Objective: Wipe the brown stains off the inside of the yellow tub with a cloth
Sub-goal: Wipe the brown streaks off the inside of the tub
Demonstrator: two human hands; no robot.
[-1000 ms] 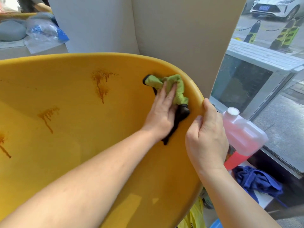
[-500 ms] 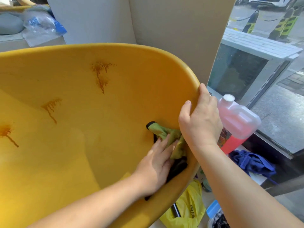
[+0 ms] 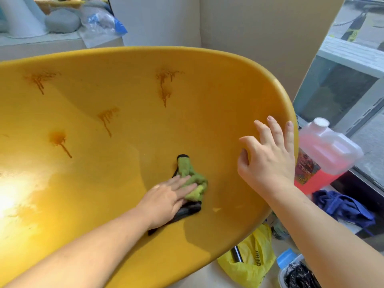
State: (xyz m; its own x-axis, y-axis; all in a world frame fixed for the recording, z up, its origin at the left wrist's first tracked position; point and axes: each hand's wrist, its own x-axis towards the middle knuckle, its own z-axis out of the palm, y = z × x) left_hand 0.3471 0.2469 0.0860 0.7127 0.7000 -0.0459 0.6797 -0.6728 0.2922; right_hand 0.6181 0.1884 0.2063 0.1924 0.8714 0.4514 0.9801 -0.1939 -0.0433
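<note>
The yellow tub (image 3: pixel 207 65) is tilted toward me and fills most of the view. Several brown stains run down its inner wall: one at upper middle (image 3: pixel 165 84), one at upper left (image 3: pixel 39 79), one lower (image 3: pixel 107 118) and one at left (image 3: pixel 59 140). My left hand (image 3: pixel 166 199) presses a green and black cloth (image 3: pixel 192 180) flat against the tub's lower right inner wall. My right hand (image 3: pixel 268 154) hovers just inside the right rim with fingers spread, holding nothing.
A jug of pink liquid (image 3: pixel 324 150) stands right of the tub, with a blue cloth (image 3: pixel 342 206) below it. A yellow plastic bag (image 3: pixel 249 260) and a container of black items (image 3: pixel 297 275) lie beneath the rim. A cardboard panel (image 3: pixel 259 28) stands behind.
My left hand slid the cloth from the upper right rim down the inner wall. My right hand let go of the rim and opened its fingers.
</note>
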